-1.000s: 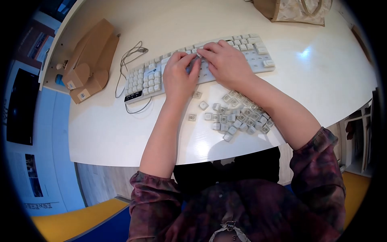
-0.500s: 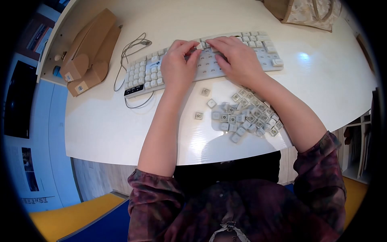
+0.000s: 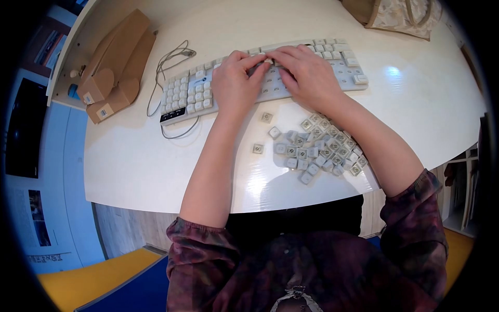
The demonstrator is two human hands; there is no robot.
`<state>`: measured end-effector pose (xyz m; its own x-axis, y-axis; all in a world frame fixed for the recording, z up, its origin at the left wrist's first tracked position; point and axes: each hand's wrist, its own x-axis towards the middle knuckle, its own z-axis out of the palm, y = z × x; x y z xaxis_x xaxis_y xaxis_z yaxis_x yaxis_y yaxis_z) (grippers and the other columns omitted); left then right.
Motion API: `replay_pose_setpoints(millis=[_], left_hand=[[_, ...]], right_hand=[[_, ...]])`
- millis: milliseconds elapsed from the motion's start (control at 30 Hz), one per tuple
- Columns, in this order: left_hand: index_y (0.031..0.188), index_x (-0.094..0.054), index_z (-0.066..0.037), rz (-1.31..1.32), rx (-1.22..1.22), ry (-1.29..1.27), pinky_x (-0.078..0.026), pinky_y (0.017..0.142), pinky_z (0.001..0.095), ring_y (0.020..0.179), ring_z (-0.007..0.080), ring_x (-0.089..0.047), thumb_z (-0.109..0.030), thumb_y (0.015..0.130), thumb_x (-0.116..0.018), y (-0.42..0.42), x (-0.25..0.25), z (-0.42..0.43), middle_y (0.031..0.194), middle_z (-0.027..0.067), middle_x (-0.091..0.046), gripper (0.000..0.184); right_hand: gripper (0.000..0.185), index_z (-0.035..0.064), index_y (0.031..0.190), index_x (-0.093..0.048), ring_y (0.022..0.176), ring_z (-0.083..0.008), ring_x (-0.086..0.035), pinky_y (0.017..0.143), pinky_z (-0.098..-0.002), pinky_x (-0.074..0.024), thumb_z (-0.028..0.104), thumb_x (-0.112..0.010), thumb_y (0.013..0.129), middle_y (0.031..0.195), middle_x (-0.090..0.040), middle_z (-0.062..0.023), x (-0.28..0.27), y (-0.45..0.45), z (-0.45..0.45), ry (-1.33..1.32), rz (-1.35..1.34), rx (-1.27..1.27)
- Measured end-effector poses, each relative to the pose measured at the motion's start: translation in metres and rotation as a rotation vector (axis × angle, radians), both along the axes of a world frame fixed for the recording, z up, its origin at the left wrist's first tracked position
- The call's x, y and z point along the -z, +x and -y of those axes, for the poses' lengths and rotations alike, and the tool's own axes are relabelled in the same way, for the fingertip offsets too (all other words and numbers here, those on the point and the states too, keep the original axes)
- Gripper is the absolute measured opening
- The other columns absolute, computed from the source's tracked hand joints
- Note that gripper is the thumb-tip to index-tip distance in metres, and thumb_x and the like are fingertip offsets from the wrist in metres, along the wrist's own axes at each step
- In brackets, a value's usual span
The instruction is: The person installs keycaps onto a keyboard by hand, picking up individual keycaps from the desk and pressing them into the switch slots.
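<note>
Some cable [image 3: 190, 53] btwn cardboard [image 3: 122, 57] & kbd [image 3: 200, 99].

Folded brown cardboard [image 3: 119, 67] on the desk [image 3: 416, 125] at ten o'clock, patterned bag [image 3: 397, 18] between one and two, glossy black panel [image 3: 25, 127] at nine, yellow strip [image 3: 99, 271] at eight.

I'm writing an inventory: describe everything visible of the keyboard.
The keyboard is long, off-white, plastic-looking, lying on the desk. Keycaps crowd its left end; bare key positions show midway. A black strip marks its near left corner. The left hand seemingly pinches a keycap over it; the right hand covers part.
</note>
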<state>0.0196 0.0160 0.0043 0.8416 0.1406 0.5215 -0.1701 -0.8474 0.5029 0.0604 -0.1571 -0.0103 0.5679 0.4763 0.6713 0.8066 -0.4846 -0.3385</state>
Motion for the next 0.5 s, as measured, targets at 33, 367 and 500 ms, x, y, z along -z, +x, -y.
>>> replay_pose_setpoints(millis=[33,367,500], left_hand=[[0.096,-0.080,-0.015,0.007,-0.001,0.006,-0.051,0.068,0.0379,0.070,0.0229,-0.065,-0.026,0.082,-0.077,0.000,0.000,0.000,0.082,0.0023,-0.066,0.018],[0.094,-0.081,-0.017,-0.053,-0.027,0.020,-0.051,0.064,0.0386,0.070,0.0244,-0.066,-0.030,0.083,-0.077,0.001,-0.002,0.000,0.078,0.0025,-0.067,0.017],[0.095,-0.081,-0.019,-0.152,-0.060,0.004,-0.051,0.065,0.0387,0.072,0.0244,-0.067,-0.033,0.084,-0.076,-0.003,-0.008,0.001,0.079,0.0025,-0.069,0.019]], right_hand=[[0.032,0.0063,0.117,-0.067,0.103,-0.0255,-0.061,0.088,-0.0385,-0.0524,0.008,-0.063,0.086,0.112,-0.068,-0.0051,0.000,0.000,0.000,0.000,0.002,-0.004],[0.025,0.0072,0.110,-0.070,0.101,-0.0257,-0.062,0.086,-0.0386,-0.0528,0.009,-0.063,0.086,0.110,-0.068,-0.0045,0.002,0.003,0.000,0.004,0.011,-0.011],[0.025,0.0086,0.109,-0.071,0.100,-0.0249,-0.062,0.084,-0.0389,-0.0539,0.010,-0.063,0.085,0.109,-0.069,-0.0034,-0.004,0.002,0.002,-0.041,-0.022,-0.015]])
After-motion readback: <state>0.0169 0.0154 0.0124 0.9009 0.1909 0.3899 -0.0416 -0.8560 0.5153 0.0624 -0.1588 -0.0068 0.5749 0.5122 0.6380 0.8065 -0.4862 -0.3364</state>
